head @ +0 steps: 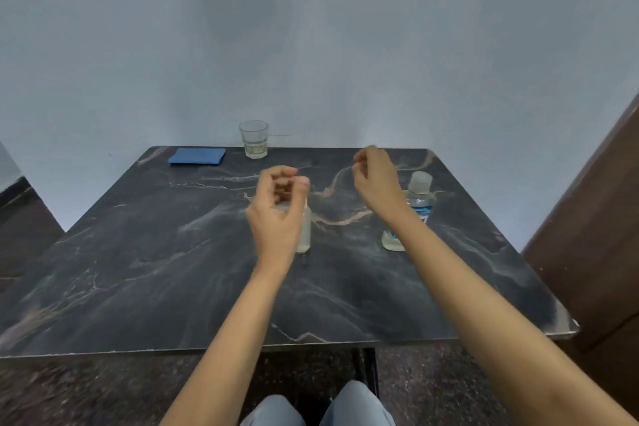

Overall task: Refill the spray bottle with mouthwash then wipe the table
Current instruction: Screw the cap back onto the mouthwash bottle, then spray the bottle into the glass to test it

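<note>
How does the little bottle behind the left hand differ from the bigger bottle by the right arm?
The spray bottle is slim and plain; the mouthwash bottle is wider with a blue label. The spray bottle's top is hidden behind the left hand; the mouthwash bottle's cap shows, and it is on. Both stand upright on the table, see-through and pale.

Left hand [276,211] over spray bottle [305,230]; right hand [375,181] raised.
</note>
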`<state>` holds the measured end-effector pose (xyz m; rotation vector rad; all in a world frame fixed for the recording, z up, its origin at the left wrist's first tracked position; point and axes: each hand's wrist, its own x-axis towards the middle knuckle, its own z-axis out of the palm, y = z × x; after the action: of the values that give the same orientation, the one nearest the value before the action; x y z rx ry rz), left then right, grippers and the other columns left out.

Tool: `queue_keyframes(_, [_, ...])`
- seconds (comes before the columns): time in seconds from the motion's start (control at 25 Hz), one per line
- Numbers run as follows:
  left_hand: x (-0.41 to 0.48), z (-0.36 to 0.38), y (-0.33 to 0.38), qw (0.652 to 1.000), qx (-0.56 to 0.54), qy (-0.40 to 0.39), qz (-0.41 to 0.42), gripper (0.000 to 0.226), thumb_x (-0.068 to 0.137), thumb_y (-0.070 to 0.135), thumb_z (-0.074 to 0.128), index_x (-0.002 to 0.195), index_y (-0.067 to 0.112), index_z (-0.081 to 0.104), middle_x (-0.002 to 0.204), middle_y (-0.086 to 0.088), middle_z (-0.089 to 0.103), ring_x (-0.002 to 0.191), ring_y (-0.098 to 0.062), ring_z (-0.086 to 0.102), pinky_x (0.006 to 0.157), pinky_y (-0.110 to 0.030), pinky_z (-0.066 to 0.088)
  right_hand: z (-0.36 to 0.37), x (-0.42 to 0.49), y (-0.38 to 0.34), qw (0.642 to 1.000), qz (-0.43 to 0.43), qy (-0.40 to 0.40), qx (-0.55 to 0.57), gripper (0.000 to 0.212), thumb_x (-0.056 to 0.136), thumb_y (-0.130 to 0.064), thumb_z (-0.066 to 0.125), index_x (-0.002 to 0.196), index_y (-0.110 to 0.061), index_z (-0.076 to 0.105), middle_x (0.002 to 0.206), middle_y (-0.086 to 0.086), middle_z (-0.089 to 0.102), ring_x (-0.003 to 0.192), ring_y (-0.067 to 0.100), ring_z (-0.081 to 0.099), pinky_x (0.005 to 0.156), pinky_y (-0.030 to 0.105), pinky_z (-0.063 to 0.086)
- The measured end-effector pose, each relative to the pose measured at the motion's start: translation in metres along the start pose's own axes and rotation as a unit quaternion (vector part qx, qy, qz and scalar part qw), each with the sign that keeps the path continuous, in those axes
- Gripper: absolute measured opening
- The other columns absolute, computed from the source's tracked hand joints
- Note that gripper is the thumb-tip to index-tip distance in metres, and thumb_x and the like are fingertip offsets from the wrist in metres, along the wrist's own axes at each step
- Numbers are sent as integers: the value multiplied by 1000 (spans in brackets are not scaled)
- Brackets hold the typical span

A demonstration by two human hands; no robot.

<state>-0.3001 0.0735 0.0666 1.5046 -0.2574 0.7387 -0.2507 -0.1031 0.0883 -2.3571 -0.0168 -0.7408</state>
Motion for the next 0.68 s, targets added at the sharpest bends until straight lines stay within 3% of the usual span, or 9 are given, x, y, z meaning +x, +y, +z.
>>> queue_keyframes(0.12, [37,-21,-39,992,63,80,-72,25,89,32,62,112,24,54,111,10,57,92,-2,58,73,-20,50,69,5,17,994,25,-91,-50,23,93,-10,46,114,-2,50,119,17,49,110,31,46,89,33,39])
queue_keyframes(0.28, [70,-19,-113,967,158,6,-200,51,89,31,65,130,11,43,133,-7,45,114,-19,51,85,-26,41,137,16,42,977,22,-182,-110,46,96,-25,48,135,-2,40,144,20,37,133,34,32,108,42,32])
queue_keyframes(0.44, [110,-9,-180,957,203,-48,-200,65,84,35,70,134,10,38,136,-10,42,120,-23,47,91,-29,40,183,57,60,973,1,-191,-130,52,99,-32,40,143,-5,34,154,18,26,143,31,21,118,42,16])
queue_keyframes(0.68, [183,17,-249,953,235,-73,-176,78,78,35,75,138,7,34,138,-15,40,126,-29,40,98,-34,35,224,103,86,968,15,-191,-163,57,101,-40,28,148,-8,28,158,15,15,148,27,9,120,45,3])
